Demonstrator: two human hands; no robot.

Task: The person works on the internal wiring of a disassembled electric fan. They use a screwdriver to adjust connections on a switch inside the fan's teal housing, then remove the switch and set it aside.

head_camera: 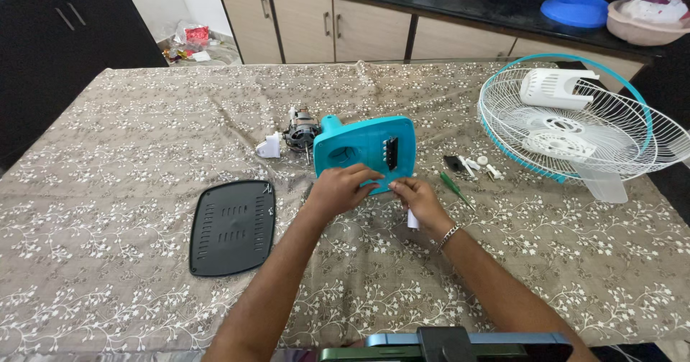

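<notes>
Nearest the camera, a dark device [460, 346] with a blue edge sits at the bottom of the view, and both forearms reach up from beside it toward the teal fan base [366, 148], which lies in the middle of the cloth-covered table [108, 261]. On the near edge of that base, the left hand [343, 189] rests with its fingers curled over the plastic, gripping it. Just right of it, the right hand [419, 200] meets the same near edge, fingers pinched together at the base's lower corner; a small white piece [413, 220] shows under this hand, and whether the fingers hold it cannot be told. A bracelet [448, 236] circles the right wrist. Touching the base's far left side is the motor [302, 130], with a white bracket [270, 146] just beyond it. Near left of the base lies a black vented cover [233, 227]. Right of the base lie a green screwdriver [456, 189] and small white parts [481, 166], then the fan grille [575, 128] holding a white housing [555, 87].
</notes>
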